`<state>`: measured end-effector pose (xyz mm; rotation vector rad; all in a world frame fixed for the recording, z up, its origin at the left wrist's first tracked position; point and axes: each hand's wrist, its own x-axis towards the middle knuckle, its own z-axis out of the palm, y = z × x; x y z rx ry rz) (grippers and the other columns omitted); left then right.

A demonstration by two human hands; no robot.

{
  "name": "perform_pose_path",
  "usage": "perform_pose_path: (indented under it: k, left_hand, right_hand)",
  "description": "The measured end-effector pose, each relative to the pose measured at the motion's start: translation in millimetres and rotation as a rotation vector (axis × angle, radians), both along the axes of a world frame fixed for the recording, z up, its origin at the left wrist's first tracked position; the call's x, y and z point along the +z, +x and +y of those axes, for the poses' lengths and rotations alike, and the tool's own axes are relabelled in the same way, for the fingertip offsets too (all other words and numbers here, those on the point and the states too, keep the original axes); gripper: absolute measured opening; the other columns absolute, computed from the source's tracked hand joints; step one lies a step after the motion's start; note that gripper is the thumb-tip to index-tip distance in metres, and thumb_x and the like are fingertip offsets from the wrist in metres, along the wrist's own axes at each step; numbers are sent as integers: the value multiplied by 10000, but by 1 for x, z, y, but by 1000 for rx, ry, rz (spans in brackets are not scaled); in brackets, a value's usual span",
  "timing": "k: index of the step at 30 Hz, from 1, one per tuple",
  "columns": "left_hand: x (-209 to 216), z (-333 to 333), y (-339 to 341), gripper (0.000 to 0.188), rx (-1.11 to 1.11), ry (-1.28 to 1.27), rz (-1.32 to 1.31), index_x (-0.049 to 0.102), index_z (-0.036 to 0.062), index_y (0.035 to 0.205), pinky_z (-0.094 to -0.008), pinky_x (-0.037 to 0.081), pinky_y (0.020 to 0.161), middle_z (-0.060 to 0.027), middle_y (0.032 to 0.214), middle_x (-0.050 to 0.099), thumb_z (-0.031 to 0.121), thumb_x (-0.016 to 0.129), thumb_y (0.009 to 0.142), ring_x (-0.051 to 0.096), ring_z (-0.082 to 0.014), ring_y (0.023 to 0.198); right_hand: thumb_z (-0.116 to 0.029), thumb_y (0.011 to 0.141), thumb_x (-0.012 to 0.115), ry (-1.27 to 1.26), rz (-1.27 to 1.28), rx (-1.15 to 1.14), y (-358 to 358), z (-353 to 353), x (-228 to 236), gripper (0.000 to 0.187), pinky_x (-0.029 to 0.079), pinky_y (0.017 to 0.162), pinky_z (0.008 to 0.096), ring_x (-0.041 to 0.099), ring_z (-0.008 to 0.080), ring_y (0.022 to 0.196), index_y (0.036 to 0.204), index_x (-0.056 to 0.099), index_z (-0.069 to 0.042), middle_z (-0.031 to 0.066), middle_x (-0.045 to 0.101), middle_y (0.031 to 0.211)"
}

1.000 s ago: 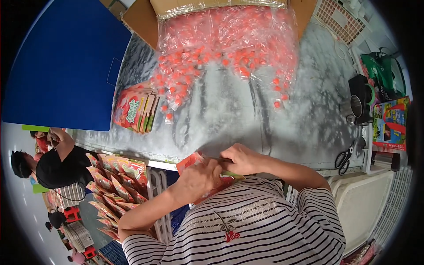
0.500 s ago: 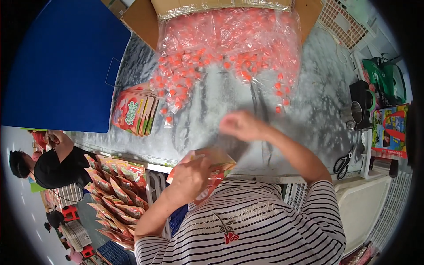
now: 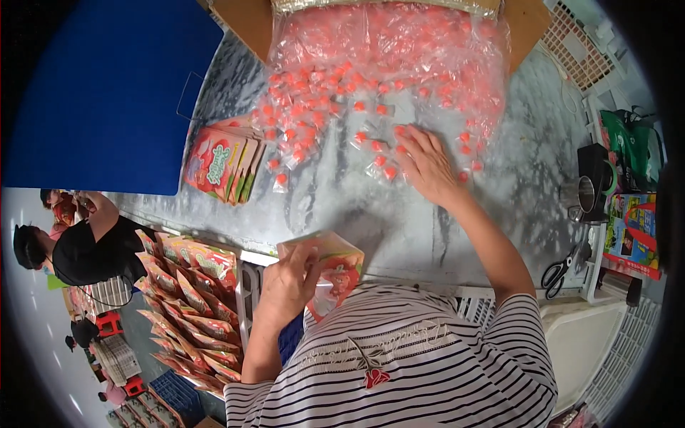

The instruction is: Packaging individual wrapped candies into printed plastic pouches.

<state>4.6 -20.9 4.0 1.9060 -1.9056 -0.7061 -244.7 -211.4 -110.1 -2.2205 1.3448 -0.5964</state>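
My left hand point(image 3: 287, 284) is closed on the edge of a red and green printed pouch point(image 3: 340, 279), held upright at the table's front edge; its mouth appears spread. Farther out, my right hand point(image 3: 432, 170) lies with fingers stretched over the grey table point(image 3: 342, 207). Its fingertips touch small orange-red pieces in clear wrappers point(image 3: 378, 145); whether any are under the fingers is hidden. Beyond, a large clear plastic bag point(image 3: 399, 43) spills many more such wrapped pieces from a cardboard box point(image 3: 528, 32). Left of them rests a fanned stack of flat pouches point(image 3: 214, 160).
A crate of standing filled pouches point(image 3: 193, 285) is at my left, below a large blue panel point(image 3: 107, 93). Scissors point(image 3: 558, 274), a metal cup point(image 3: 579, 191) and a green package point(image 3: 628, 143) are at the right. A person in black point(image 3: 100, 246) works at far left.
My right hand has moved forward from near the pouch to the wrapped pieces, and several now lie apart from the heap. The pouch in my left hand has turned more upright.
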Motion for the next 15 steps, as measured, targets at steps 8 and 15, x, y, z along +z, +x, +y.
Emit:
perform_pose_path:
  k: [8,15]
  left_hand:
    - [-7,6,13,204,42,-10,37,577,51,1013,-394,524,577,-143,768,666,96,667,836,670,-329,689]
    - [-8,18,21,248,96,-30,21,586,49,1065,-381,525,611,-147,823,680,76,661,830,684,-313,735]
  right_hand:
    - [-181,996,452,249,-694,-358,-54,58,4,316,400,962,280,540,151,1073,1227,572,-2,78,614,1171]
    - [-197,1024,426,269,-612,-305,-69,77,3,318,402,997,281,556,150,1117,1210,573,15,80,614,1208]
